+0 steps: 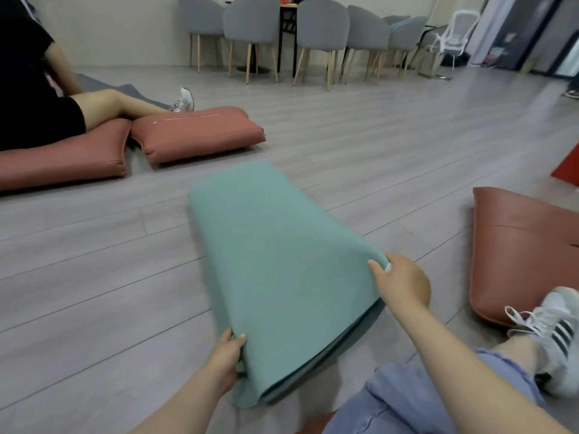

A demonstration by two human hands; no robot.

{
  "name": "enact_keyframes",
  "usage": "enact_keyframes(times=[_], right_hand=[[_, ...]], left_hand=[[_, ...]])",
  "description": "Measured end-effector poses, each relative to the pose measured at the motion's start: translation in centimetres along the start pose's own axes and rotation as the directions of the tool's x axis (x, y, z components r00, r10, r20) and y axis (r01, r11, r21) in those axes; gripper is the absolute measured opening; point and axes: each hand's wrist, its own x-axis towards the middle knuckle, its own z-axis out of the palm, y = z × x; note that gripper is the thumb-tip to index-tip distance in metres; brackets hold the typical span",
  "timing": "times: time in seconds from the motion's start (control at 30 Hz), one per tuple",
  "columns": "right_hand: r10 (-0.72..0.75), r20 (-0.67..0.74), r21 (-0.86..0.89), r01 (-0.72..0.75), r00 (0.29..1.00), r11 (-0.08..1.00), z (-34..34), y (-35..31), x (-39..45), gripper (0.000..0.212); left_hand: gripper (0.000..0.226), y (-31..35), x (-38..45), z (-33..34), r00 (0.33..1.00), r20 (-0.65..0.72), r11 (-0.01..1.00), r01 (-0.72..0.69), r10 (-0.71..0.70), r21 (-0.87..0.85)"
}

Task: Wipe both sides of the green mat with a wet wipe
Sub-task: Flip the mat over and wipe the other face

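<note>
nearest, the left hand (224, 360) gripped the near corner of the green mat (275, 261), thumb on top and fingers curled underneath. slightly farther, the right hand (402, 281) pinched the mat's right edge, and something small and white showed between its fingers, possibly the wet wipe, though that could not be told. the mat lay on the grey floor (94, 277) in front of the person, doubled over with its near end lifted, its long axis running away from the person and a little to the left. judging by this, the mat was mid-turn or mid-unfold, so at least one side probably remained to wipe. beyond lay a red cushion (200, 133).
</note>
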Motion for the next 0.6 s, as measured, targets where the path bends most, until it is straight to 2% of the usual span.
enact_keyframes(times=[0.1, 0.17, 0.23, 0.37, 0.47, 0.5, 0.6], right_hand=[[-0.092, -0.071, -0.067, 0.087, 0.993, 0.994, -1.3, 0.4, 0.8, 0.031], [-0.135, -0.011, -0.077, 0.134, 0.991, 0.988, -1.4, 0.6, 0.5, 0.031], [-0.142, 0.112, -0.024, 0.146, 0.983, 0.989, -0.6, 0.8, -0.3, 0.030], [-0.028, 0.423, 0.248, -0.086, 0.906, 0.965, 2.0, 1.9, -2.8, 0.026], [0.008, 0.522, 0.193, -0.127, 0.853, 0.973, 4.4, 2.9, -4.5, 0.025], [0.034, 0.526, 0.159, -0.137, 0.850, 0.978, 5.1, 3.0, -5.0, 0.028], [0.126, 0.581, 0.112, -0.233, 0.804, 0.966, 6.7, 3.1, -6.0, 0.069]], left_hand=[[0.029, -0.3, 0.1, 2.7, 0.999, -0.042, 0.999, -0.004, 0.002, -0.040], [0.031, -0.8, 1.0, 2.5, 0.992, -0.116, 0.997, -0.055, 0.048, -0.058], [0.032, -1.2, 2.7, 0.1, 0.973, -0.211, 0.993, -0.106, 0.094, -0.043], [0.031, 0.0, 2.7, -7.1, 0.925, -0.331, 0.981, -0.159, 0.186, 0.108], [0.034, 1.8, 0.9, -11.6, 0.892, -0.387, 0.965, -0.165, 0.235, 0.205], [0.035, 2.0, 0.4, -12.9, 0.880, -0.396, 0.955, -0.175, 0.261, 0.240], [0.034, 1.8, -0.8, -16.6, 0.843, -0.465, 0.936, -0.116, 0.269, 0.332]])
